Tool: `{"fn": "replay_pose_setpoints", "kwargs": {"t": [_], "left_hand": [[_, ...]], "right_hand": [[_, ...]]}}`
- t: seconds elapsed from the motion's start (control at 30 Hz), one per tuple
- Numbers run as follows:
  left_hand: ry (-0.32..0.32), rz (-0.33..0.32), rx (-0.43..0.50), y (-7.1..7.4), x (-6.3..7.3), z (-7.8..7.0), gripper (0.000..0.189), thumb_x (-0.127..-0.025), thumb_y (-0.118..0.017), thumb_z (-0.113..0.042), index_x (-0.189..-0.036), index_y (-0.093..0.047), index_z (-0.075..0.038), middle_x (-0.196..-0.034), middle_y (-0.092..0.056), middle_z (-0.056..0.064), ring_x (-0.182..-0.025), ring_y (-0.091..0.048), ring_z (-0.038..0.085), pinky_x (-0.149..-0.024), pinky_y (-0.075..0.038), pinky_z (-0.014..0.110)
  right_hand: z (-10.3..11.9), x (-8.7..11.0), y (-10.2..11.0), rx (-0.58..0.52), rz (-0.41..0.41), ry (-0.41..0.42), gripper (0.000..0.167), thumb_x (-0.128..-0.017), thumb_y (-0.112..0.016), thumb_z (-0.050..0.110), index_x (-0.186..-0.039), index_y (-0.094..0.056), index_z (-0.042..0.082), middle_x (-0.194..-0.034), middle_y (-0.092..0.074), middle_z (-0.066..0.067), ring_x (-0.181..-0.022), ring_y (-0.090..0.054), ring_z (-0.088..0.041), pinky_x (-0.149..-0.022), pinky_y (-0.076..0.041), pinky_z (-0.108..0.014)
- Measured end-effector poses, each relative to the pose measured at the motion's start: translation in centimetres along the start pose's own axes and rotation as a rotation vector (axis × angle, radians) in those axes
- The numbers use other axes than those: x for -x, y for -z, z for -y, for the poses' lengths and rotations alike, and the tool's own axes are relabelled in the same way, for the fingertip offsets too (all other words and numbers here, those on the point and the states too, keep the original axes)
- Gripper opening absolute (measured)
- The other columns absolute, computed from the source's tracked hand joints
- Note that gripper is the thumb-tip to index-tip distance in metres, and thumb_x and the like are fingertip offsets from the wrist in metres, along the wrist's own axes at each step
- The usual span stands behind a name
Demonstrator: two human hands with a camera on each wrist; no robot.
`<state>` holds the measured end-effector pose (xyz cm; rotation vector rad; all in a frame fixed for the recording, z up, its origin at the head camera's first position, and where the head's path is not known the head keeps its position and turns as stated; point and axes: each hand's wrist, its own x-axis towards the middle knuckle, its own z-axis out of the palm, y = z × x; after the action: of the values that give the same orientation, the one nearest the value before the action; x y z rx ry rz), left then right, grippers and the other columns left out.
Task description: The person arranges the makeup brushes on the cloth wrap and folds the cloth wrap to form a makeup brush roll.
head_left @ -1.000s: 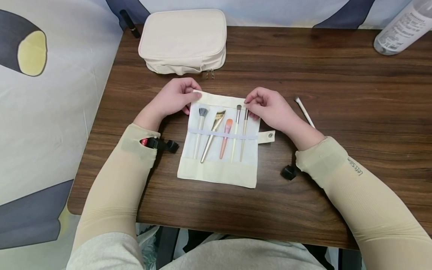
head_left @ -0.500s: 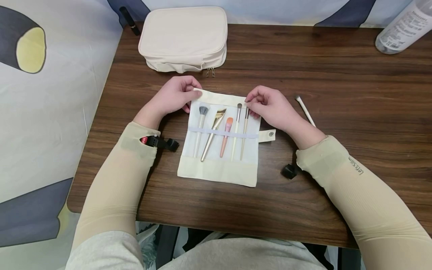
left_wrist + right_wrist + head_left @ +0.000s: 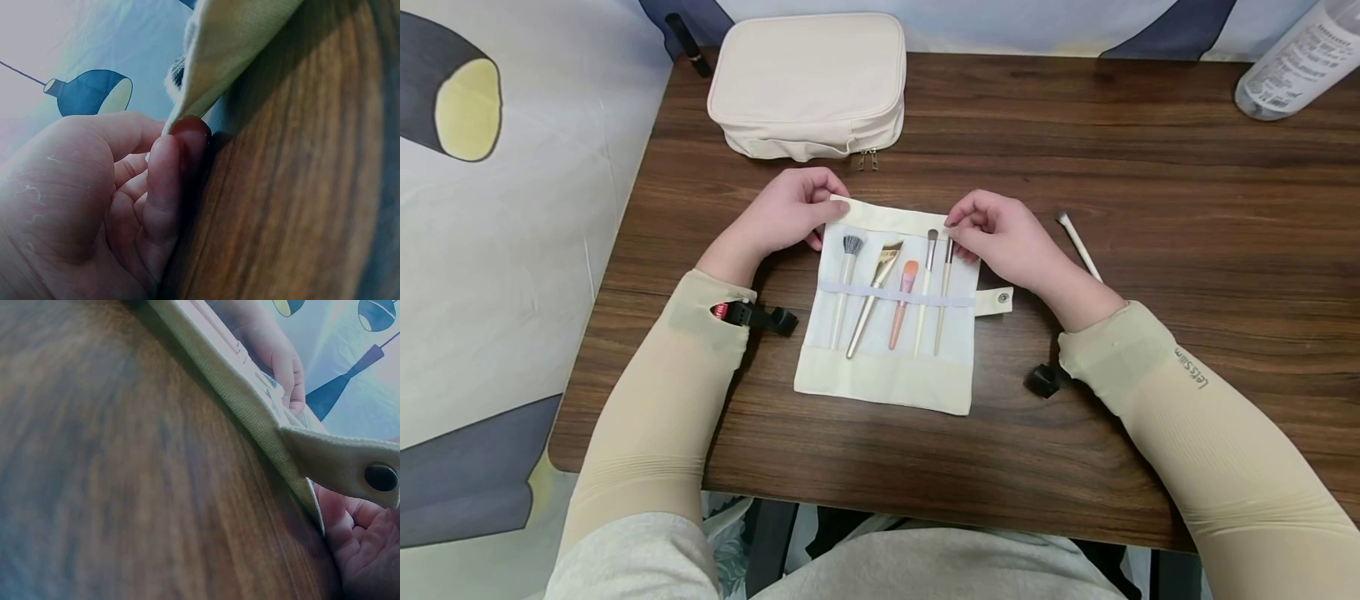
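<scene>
A cream cloth brush roll (image 3: 880, 379) lies unfolded on the table, with a snap strap (image 3: 994, 302) sticking out at its right. Under its lilac elastic band sit several makeup brushes, among them a gold-tipped brush (image 3: 867, 323) and a pink brush (image 3: 900, 315). My left hand (image 3: 790, 208) pinches the roll's far left corner between thumb and fingers; the left wrist view shows that edge lifted off the wood. With my right hand (image 3: 1000, 237) I pinch the far right corner, close to the tip of the rightmost brush. In the right wrist view the snap button (image 3: 380, 478) hangs beside my fingers.
Behind the roll stands a closed cream zip case (image 3: 808, 79). A black tube (image 3: 688, 46) is at its left. One loose white brush (image 3: 1078, 246) lies beyond my right wrist. A clear labelled bottle (image 3: 1292, 71) stands at the far right corner.
The head view has shifted very slightly. Both hands keep their pinch on the roll's far corners, and the brushes stay where they were.
</scene>
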<state>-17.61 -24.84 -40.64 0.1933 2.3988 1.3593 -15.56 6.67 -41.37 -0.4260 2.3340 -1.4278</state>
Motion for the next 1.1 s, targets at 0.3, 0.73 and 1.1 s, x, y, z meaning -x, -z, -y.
{"fn": "replay_pose_setpoints", "kwargs": {"t": [0.3,0.73,1.1], "left_hand": [[0.002,0.003,-0.006,-0.06,-0.01,0.08,0.014,-0.102,-0.062,-0.015,-0.108,-0.065,-0.002,-0.075,-0.068,0.001,-0.055,-0.062,0.013,-0.05,-0.058,0.029],[0.002,0.003,-0.004,-0.05,-0.01,0.33,0.016,-0.102,-0.062,-0.017,-0.108,-0.065,-0.003,-0.076,-0.068,0.002,-0.055,-0.062,0.014,-0.049,-0.058,0.029],[-0.006,-0.003,-0.007,-0.01,-0.07,0.27,0.016,-0.102,-0.063,-0.017,-0.108,-0.065,-0.003,-0.074,-0.067,0.002,-0.054,-0.062,0.015,-0.049,-0.058,0.03]], "right_hand": [[-0.13,0.1,-0.05,0.001,0.003,-0.008,0.013,-0.103,-0.057,0.009,-0.114,-0.065,0.005,-0.086,-0.067,-0.013,-0.076,-0.063,-0.022,-0.067,-0.055,-0.024],[-0.22,0.07,-0.14,-0.009,0.001,-0.007,0.012,-0.103,-0.058,0.009,-0.113,-0.065,0.006,-0.087,-0.067,-0.013,-0.075,-0.062,-0.023,-0.067,-0.055,-0.025],[-0.14,0.05,-0.03,-0.01,-0.003,0.006,0.012,-0.103,-0.058,0.009,-0.113,-0.065,0.005,-0.087,-0.067,-0.013,-0.075,-0.063,-0.023,-0.067,-0.056,-0.025]]}}
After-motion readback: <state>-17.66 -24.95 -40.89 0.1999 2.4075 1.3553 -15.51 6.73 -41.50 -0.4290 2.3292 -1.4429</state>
